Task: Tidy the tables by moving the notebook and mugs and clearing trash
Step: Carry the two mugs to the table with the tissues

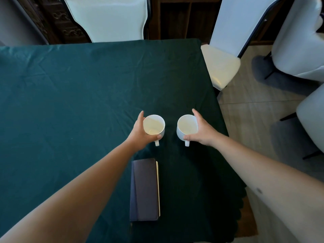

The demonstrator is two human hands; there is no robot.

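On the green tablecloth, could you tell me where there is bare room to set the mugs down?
Bare cloth spreads left of the left hand and beyond both mugs toward the far chair. It is crowded near the front: left mug, right mug, notebook.

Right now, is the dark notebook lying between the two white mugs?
No, the dark notebook lies nearer the person than both white mugs.

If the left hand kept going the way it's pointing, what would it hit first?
Nothing but green tablecloth ahead of the left hand, which grips a mug; then the far white chair. Depth is unclear.
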